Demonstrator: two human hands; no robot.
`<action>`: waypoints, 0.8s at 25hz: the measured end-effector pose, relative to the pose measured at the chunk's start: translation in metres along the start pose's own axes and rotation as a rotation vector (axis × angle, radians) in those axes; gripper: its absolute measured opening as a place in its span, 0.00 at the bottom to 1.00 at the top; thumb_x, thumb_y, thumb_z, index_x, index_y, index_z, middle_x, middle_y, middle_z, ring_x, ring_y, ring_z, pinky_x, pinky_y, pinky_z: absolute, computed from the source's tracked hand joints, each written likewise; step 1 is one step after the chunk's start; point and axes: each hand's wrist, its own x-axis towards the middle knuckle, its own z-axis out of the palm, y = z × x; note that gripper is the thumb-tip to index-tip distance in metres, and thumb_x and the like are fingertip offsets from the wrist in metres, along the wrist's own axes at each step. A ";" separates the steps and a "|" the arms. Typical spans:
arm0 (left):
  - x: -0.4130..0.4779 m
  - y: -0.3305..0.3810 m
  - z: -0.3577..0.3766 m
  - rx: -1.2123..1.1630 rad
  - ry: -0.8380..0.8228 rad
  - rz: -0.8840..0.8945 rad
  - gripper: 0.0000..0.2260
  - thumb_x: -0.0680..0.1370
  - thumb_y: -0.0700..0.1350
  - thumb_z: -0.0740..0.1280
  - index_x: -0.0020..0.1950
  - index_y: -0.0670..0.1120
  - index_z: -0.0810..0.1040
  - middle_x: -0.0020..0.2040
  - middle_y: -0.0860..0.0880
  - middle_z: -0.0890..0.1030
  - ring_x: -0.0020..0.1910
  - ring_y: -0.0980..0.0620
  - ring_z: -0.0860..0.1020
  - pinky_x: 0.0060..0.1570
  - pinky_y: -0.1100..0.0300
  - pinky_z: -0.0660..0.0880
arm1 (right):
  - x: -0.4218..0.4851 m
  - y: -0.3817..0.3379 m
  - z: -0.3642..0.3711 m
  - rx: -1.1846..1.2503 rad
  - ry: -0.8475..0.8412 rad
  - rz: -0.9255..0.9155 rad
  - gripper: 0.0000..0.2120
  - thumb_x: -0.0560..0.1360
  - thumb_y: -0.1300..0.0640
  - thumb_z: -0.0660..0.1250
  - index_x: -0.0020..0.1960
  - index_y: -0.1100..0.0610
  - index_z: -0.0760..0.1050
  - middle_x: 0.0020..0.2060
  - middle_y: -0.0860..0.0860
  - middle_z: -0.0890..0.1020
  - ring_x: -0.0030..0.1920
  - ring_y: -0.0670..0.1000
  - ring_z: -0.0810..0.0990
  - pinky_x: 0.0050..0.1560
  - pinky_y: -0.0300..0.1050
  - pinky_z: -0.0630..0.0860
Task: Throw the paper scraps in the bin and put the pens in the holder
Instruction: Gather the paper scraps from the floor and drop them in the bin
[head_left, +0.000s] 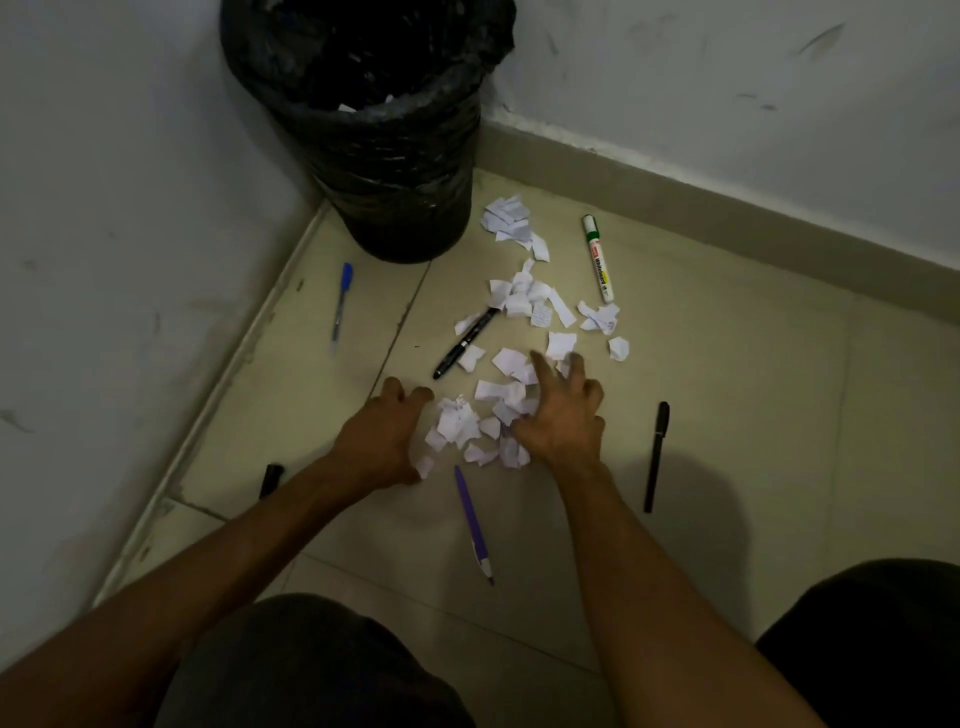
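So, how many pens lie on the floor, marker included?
6: blue pen by the left wall; black pen among the scraps; marker right of them; slim black pen far right; purple pen nearest the person; dark pen partly hidden by the left arm. Scraps may hide more.

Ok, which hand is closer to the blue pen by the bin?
Left. The left hand lies nearer the camera than the blue pen, slightly to its right; the right hand is farther right, across the paper scraps.

One bin (384, 171). In front of it: one blue pen (342, 301), one purple pen (472, 522), one black pen nearer the bin (466, 343), one black pen farther off (656, 457), one whiteboard marker (598, 258), one half-hidden black object (271, 480), and dozens of paper scraps (519, 301), too many to count.
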 end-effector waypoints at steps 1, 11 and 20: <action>0.002 0.000 0.003 -0.016 -0.007 0.036 0.41 0.64 0.52 0.79 0.72 0.48 0.65 0.63 0.42 0.68 0.53 0.41 0.78 0.48 0.52 0.77 | 0.002 -0.005 0.002 -0.072 -0.072 -0.042 0.39 0.70 0.44 0.71 0.76 0.41 0.56 0.77 0.54 0.50 0.72 0.62 0.55 0.62 0.63 0.71; 0.027 0.043 0.010 -0.262 0.154 0.394 0.28 0.69 0.49 0.73 0.65 0.39 0.71 0.58 0.33 0.77 0.58 0.45 0.73 0.57 0.52 0.72 | -0.026 -0.009 0.034 -0.067 -0.089 -0.192 0.36 0.72 0.50 0.71 0.75 0.43 0.59 0.73 0.56 0.58 0.67 0.60 0.64 0.62 0.49 0.71; 0.025 0.049 -0.022 -0.525 0.369 0.316 0.15 0.69 0.42 0.74 0.56 0.46 0.83 0.48 0.51 0.80 0.47 0.50 0.80 0.49 0.73 0.69 | -0.016 -0.034 0.001 0.652 0.168 -0.154 0.11 0.71 0.67 0.71 0.52 0.59 0.84 0.46 0.54 0.86 0.48 0.49 0.84 0.46 0.23 0.71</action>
